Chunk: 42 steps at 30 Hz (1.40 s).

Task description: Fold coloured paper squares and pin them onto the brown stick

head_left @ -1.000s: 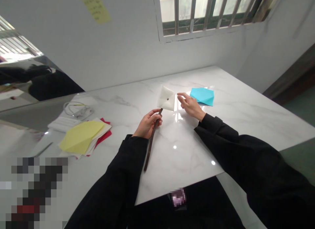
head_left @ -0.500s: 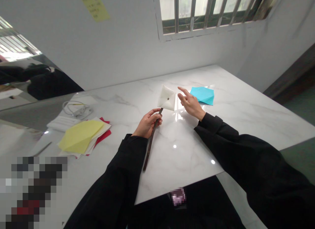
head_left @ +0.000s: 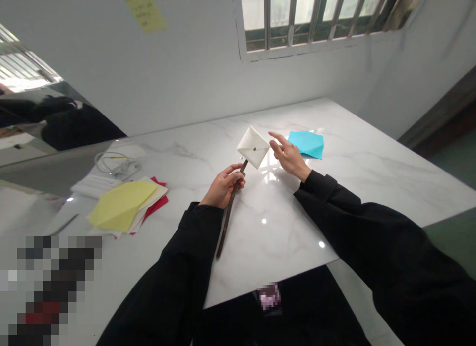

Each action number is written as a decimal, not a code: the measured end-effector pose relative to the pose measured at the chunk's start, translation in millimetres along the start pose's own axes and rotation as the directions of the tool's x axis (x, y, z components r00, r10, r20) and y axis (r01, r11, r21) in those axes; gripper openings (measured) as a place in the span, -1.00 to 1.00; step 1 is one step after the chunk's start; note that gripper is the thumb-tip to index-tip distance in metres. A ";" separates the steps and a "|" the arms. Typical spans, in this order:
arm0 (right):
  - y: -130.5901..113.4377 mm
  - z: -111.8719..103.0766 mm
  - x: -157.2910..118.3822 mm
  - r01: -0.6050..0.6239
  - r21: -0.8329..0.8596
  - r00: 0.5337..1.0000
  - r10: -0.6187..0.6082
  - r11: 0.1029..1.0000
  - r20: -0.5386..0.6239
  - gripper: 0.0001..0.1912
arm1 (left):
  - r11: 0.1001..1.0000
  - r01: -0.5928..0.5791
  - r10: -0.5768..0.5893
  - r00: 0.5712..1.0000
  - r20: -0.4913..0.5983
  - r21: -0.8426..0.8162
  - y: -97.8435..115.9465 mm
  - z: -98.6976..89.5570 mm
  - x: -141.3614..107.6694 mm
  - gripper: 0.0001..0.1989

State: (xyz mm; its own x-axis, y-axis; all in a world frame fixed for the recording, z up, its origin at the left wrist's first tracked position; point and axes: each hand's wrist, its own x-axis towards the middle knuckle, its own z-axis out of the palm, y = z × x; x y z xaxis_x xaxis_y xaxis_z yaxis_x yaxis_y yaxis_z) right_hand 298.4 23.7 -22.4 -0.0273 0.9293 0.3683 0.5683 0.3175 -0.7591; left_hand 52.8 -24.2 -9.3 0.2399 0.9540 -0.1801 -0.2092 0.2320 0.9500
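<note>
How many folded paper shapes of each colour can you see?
White folded paper square on a thin dark stick in the left hand: 1
Blue folded paper shape: 1
Yellow folded paper shape: 1
Total: 3
The red paper and cream paper under the yellow shape are too hidden to count.

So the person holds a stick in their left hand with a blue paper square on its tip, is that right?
Not quite: the head view shows that the paper square on the tip of the stick is white, not blue. The stick is in the left hand, as you said.
</note>
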 end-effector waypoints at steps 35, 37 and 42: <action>4.2 -1.0 3.8 -0.005 -0.026 0.999 0.006 1.000 0.032 -0.06 | 1.000 0.003 -0.003 1.000 -0.014 -0.005 1.2 0.7 -1.2 -0.47; 2.4 -1.6 3.4 0.012 0.006 1.000 -0.012 1.000 0.022 -0.06 | 1.000 0.004 -0.004 1.000 -0.013 -0.001 1.1 0.5 -1.2 -0.48; 2.6 -0.9 2.9 -0.037 -0.027 0.996 0.039 0.999 0.085 -0.02 | 1.000 0.005 -0.005 1.000 -0.008 -0.011 -0.1 -0.7 0.2 -0.48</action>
State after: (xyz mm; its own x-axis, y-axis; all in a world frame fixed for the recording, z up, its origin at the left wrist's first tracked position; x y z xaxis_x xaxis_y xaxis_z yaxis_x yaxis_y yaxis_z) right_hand 300.6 27.1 -22.8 -0.0751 0.9538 0.2910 0.5913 0.2776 -0.7572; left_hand 52.2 -23.9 -9.6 0.2336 0.9541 -0.1873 -0.2181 0.2391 0.9462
